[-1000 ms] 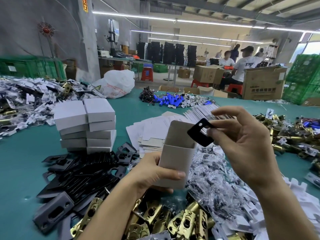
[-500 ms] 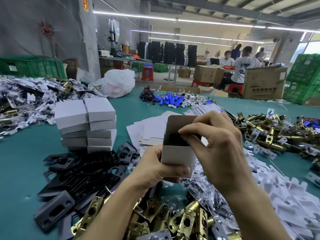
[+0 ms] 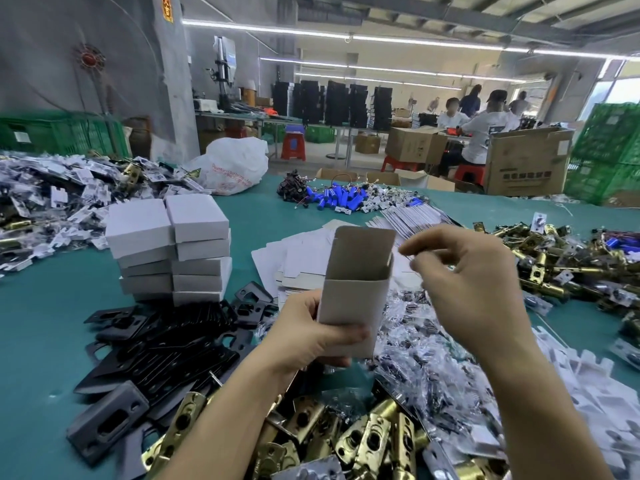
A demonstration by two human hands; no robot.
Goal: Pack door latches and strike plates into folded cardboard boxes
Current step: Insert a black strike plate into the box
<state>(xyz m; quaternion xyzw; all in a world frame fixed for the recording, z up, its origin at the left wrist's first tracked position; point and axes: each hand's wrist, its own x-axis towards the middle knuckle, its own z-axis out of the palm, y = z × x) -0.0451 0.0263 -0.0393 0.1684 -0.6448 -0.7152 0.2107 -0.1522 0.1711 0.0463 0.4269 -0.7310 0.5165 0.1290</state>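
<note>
Left hand [image 3: 311,337]: grips an open cardboard box [image 3: 353,306] by its lower half, thumb across the near face, the other fingers wrapped behind. The box is upright and held above the green table [image 3: 34,306], with its top flap standing up at the far side. Its inside is not visible.

Right hand [image 3: 474,285]: raised just right of the box mouth and apart from it. The fingers are curled with the tips drawn together, and no item is visible between them.

Left of the box: a stack of closed white boxes [image 3: 173,247], with black strike plates [image 3: 162,348] heaped nearer. Brass latches [image 3: 363,441] lie nearest, under both forearms. Flat box blanks [image 3: 294,258] lie beyond the held box. Small clear bags [image 3: 415,341] are piled under the right hand.
</note>
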